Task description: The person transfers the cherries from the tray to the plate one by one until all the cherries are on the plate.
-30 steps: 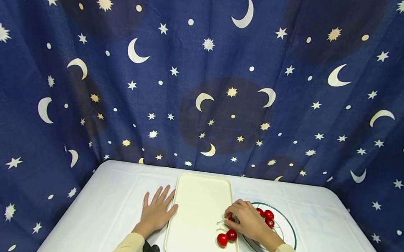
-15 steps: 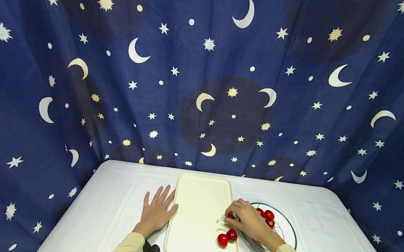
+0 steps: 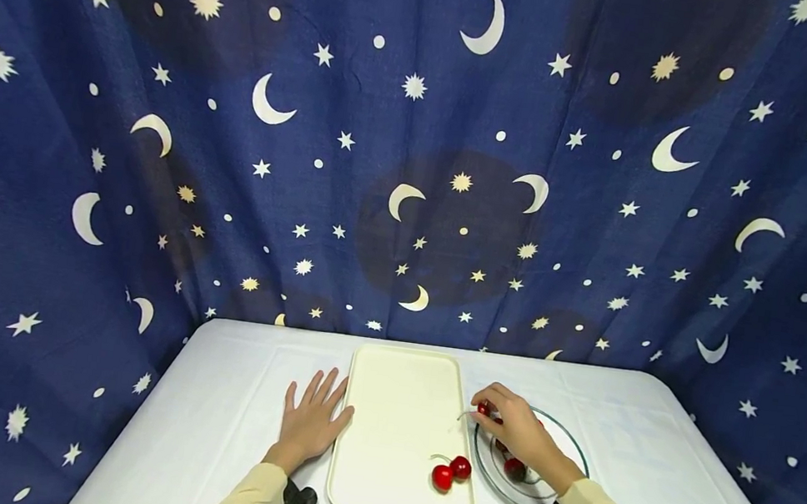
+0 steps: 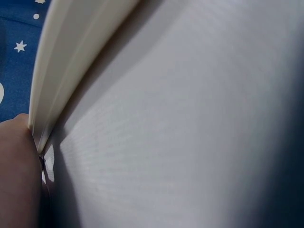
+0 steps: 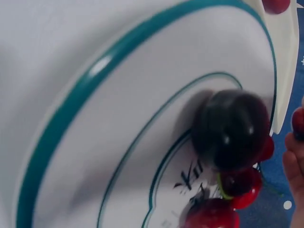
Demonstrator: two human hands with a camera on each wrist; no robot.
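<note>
My right hand (image 3: 525, 435) pinches a red cherry (image 3: 483, 409) by thumb and fingers above the near-left part of a round plate (image 3: 579, 452) with a green rim. Its stem points left. In the right wrist view, the held cherry (image 5: 298, 121) shows at the right edge. Several cherries (image 3: 515, 469) lie on the plate, partly hidden under the hand. Two more cherries (image 3: 442, 479) rest on the cream tray (image 3: 398, 419), at its lower right. Fingers spread, my left hand (image 3: 310, 424) lies flat on the cloth against the tray's left edge.
A white cloth (image 3: 227, 398) covers the table. The tray stands in the middle with the plate close along its right side. Behind and at both sides hangs a dark blue curtain (image 3: 318, 208) with moons and stars. Each wrist carries a black camera (image 3: 300, 500).
From the tray's right edge, my right hand has lifted the cherry and moved away and to the right, over the plate. The left hand and the tray's two cherries stay put.
</note>
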